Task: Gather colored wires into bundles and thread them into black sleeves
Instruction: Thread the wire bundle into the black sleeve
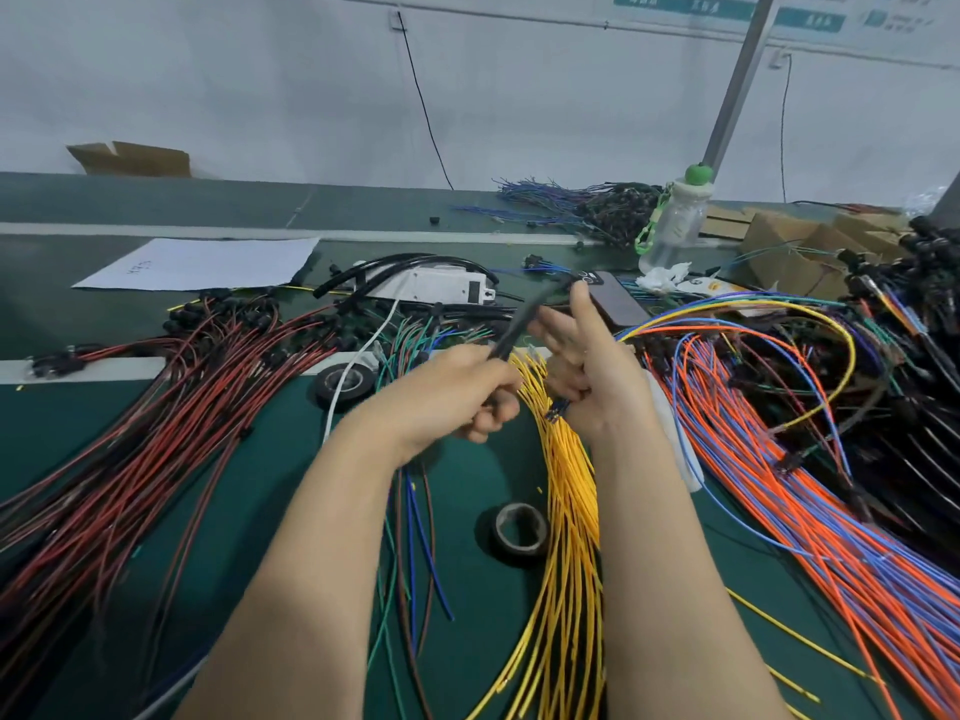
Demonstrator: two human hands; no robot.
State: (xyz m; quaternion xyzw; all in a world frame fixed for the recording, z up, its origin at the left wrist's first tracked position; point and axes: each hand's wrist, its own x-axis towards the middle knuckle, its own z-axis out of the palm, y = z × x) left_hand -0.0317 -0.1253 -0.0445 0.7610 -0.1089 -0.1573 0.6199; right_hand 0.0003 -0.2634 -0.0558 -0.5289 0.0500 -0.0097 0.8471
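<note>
Black sleeve [524, 317] in left hand [457, 397], wire ends [555, 412] in right hand [587, 366]

Left curls tight round the sleeve, which slants up-right. Right clamps the ends low in its palm, upper fingers [581, 311] straight. Yellow wires [566, 485] lie beneath.

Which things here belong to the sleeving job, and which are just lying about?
In use: left hand gripping black sleeve; right hand holding wire ends; yellow wires; orange and blue wires.
Lying about: water bottle; phone; paper sheet; cardboard box.
</note>
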